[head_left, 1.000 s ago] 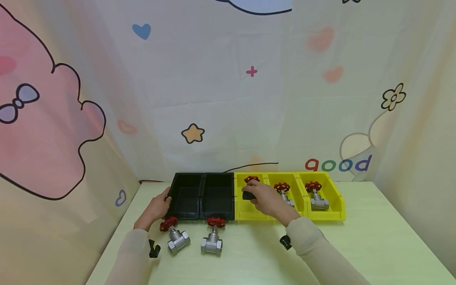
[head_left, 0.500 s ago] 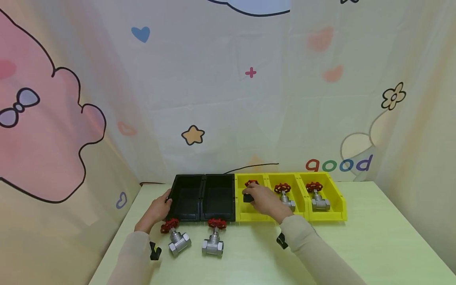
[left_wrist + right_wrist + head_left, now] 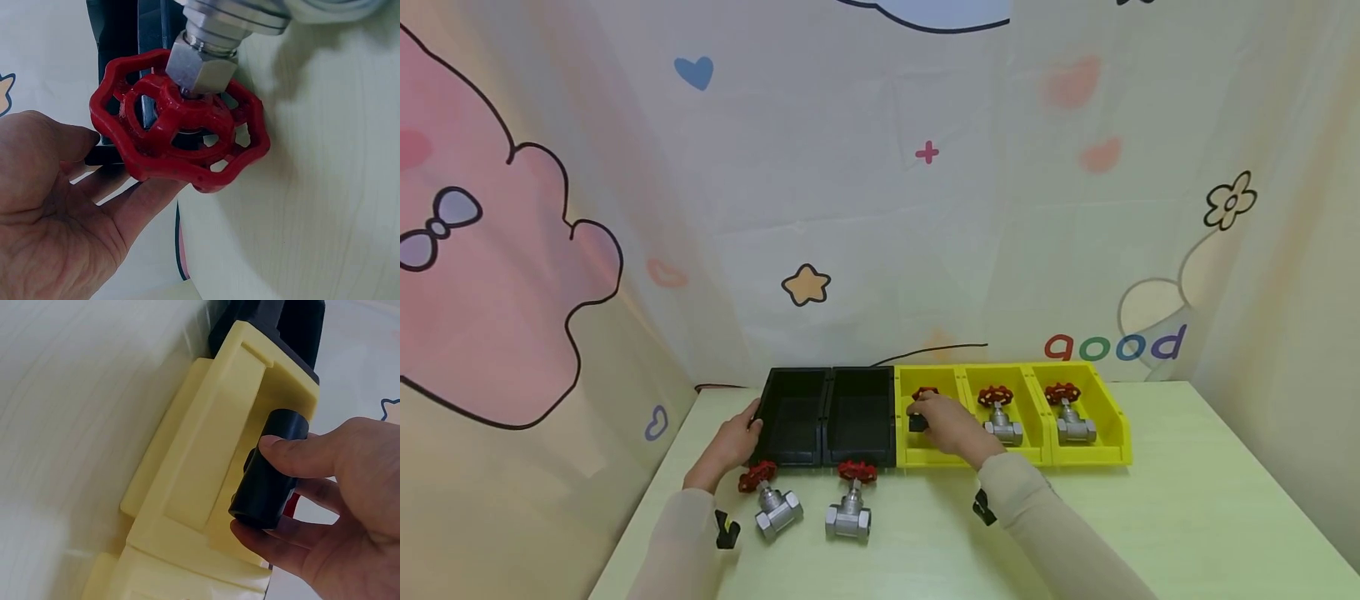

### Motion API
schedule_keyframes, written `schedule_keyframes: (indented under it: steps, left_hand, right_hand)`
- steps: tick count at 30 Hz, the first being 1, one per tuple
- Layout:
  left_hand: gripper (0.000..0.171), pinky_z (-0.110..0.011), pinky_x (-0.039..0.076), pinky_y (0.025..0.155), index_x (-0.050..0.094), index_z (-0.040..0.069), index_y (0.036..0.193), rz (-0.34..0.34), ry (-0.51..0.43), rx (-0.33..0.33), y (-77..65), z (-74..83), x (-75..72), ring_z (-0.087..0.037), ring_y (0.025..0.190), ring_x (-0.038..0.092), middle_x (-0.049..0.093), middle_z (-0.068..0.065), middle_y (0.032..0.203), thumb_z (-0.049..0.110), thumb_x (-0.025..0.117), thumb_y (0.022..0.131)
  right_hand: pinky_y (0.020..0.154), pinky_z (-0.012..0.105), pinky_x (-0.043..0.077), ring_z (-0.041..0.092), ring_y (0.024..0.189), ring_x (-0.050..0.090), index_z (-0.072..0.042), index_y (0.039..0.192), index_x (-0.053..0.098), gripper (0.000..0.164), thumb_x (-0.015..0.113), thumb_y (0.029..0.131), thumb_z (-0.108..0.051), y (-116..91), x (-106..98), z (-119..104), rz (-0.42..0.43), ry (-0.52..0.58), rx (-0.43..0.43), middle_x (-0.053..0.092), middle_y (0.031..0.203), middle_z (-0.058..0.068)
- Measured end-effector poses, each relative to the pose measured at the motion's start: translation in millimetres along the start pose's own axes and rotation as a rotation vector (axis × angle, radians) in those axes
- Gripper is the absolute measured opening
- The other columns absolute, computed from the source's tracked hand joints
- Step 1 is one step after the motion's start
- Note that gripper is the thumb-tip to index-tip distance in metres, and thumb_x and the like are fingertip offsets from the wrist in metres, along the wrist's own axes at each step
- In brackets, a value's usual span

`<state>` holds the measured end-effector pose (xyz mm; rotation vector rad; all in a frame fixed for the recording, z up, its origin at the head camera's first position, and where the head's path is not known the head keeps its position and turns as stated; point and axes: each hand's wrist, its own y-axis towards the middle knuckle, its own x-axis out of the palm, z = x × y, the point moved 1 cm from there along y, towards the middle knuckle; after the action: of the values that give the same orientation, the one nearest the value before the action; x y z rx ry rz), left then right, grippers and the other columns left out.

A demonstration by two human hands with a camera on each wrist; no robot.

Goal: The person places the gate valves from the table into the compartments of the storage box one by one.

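My left hand (image 3: 735,437) grips the left wall of the outer black bin (image 3: 793,417), thumb and fingers on either side of the edge. Just in front of that bin lies a silver valve with a red handwheel (image 3: 159,167); in the left wrist view the wheel hides part of the grip. My right hand (image 3: 951,425) holds a valve with a black cylindrical body (image 3: 269,469) over the leftmost yellow bin (image 3: 928,457), thumb on one side and fingers beneath. Its red handwheel (image 3: 925,392) shows beyond the fingers, partly hidden.
A second silver valve (image 3: 848,520) stands on the table in front of the inner black bin (image 3: 859,417). Silver valves with red wheels sit in the middle yellow bin (image 3: 1002,431) and the right one (image 3: 1075,429). A printed curtain (image 3: 880,208) hangs behind.
My right hand has shifted slightly left and lower with the black-bodied valve, whose wheel now sits deeper over the yellow bin. The left hand keeps its grip on the black bin.
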<state>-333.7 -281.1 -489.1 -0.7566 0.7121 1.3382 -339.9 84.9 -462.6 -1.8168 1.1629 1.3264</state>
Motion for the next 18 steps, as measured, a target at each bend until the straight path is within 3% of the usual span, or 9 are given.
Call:
schedule_keyframes:
  steps: [8, 14, 18]
  left_hand:
    - [0.056, -0.044, 0.050, 0.082, 0.016, 0.000, 0.156, -0.002, -0.004, 0.000, 0.6, -0.4, 0.6, -0.017, 0.051, 0.054, 0.045, -0.037, 0.141, 0.017, 0.035, 0.106]
    - [0.056, -0.042, 0.049, 0.078, 0.018, -0.002, 0.155, 0.007, -0.004, 0.010, 0.6, -1.0, 0.7, -0.018, 0.070, 0.058, 0.048, -0.034, 0.139, 0.016, 0.036, 0.106]
    - [0.056, -0.039, 0.049, 0.073, 0.017, -0.001, 0.156, 0.002, -0.014, 0.004, 0.7, -0.5, -0.3, -0.016, 0.057, 0.053, 0.059, -0.030, 0.121, 0.017, 0.036, 0.106]
  right_hand:
    - [0.106, 0.045, 0.046, 0.033, 0.123, 0.057, -0.009, 0.127, 0.066, 0.041, 0.069, 0.088, 0.001, 4, 6, -3, -0.029, 0.009, 0.043, 0.059, 0.136, 0.013]
    - [0.102, 0.044, 0.049, 0.033, 0.121, 0.059, -0.008, 0.128, 0.065, 0.044, 0.064, 0.088, 0.008, 8, 13, 1, -0.041, 0.015, 0.061, 0.060, 0.134, 0.014]
    - [0.101, 0.044, 0.050, 0.032, 0.122, 0.059, -0.009, 0.129, 0.065, 0.045, 0.063, 0.088, 0.009, 10, 17, 3, -0.046, 0.009, 0.077, 0.061, 0.133, 0.012]
